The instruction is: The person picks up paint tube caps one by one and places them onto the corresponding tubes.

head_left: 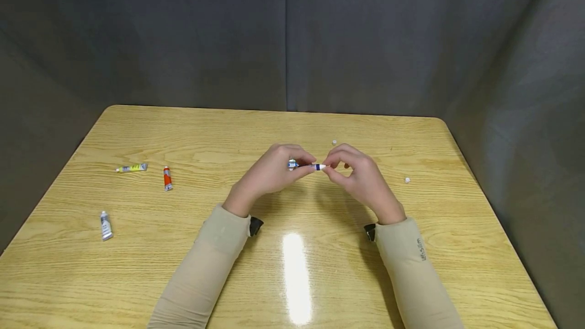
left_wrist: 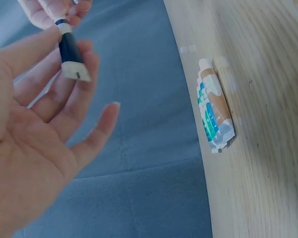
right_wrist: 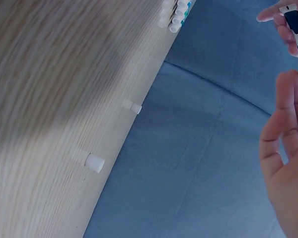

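Note:
Above the middle of the table my left hand point(head_left: 279, 169) pinches a dark blue paint tube point(left_wrist: 69, 47) by its body, between thumb and fingers. The tube lies roughly level, its flat crimped end toward my left palm. My right hand point(head_left: 358, 171) pinches the white cap end point(head_left: 323, 166) with thumb and fingertips, which cover part of it. In the left wrist view, a row of paint tubes point(left_wrist: 216, 106) with brown, green and blue labels lies on the table; the left hand mostly hides it in the head view.
Two loose white caps lie on the table, one at the back point(head_left: 334, 142) and one farther right point(head_left: 407, 179). At left are a yellow paint tube point(head_left: 131, 168), a red one point(head_left: 167, 178) and a white-grey one point(head_left: 106, 226). A dark curtain point(head_left: 205, 39) hangs behind the table.

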### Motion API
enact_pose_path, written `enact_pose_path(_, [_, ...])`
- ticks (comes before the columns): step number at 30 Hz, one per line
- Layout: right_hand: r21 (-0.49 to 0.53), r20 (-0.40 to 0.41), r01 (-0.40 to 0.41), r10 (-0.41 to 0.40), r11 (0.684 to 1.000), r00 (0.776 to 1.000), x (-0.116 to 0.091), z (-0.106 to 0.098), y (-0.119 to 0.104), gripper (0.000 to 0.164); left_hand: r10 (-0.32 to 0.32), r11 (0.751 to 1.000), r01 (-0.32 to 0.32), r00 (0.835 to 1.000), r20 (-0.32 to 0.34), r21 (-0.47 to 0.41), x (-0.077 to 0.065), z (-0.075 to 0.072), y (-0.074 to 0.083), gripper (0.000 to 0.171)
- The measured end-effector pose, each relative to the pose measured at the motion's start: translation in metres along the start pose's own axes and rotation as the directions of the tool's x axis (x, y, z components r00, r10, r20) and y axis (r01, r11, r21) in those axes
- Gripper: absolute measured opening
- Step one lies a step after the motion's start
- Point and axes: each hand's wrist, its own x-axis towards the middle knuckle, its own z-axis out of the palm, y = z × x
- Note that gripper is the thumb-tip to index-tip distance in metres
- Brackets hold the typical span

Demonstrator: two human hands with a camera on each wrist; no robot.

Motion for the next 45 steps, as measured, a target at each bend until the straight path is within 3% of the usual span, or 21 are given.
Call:
enact_pose_path(10, [-0.031, 0.015, -0.013, 0.013, 0.999, 1.0, -0.001, -0.002, -0.001, 0.003, 0.085, 0.992, -0.082, 0.996, -0.03, 0.096, -0.001, -0.001, 0.003, 0.011])
enact_pose_path(20, [-0.031, -0.001, -0.014, 0.014, 0.999, 1.0, -0.002, -0.003, 0.003, 0.004, 0.203, 0.958, -0.175, 0.973, -0.109, 0.226, 0.001, 0.006, 0.003, 0.01])
enact_pose_path(25, [0.004, 0.029, -0.074, 0.074, 0.997, 0.997, -0.001, 0.0, 0.008, 0.006, 0.156, 0.971, -0.131, 0.981, -0.115, 0.202, 0.001, 0.007, -0.001, 0.008])
enact_pose_path(33, [-0.033, 0.013, -0.199, 0.2, 0.979, 0.98, -0.004, -0.013, 0.021, 0.011, -0.003, 0.98, 0.017, 0.998, -0.069, 0.2, 0.002, 0.008, -0.017, 0.007])
enact_pose_path(36, [-0.029, -0.019, -0.262, 0.261, 0.965, 0.965, -0.008, -0.024, 0.03, 0.013, -0.042, 0.977, 0.053, 0.997, -0.062, 0.204, 0.001, 0.008, -0.023, 0.008])
enact_pose_path(45, [-0.045, -0.127, -0.421, 0.413, 0.906, 0.902, -0.027, -0.057, 0.059, 0.021, -0.066, 0.966, 0.077, 0.996, -0.053, 0.245, 0.0, 0.01, -0.033, 0.005])
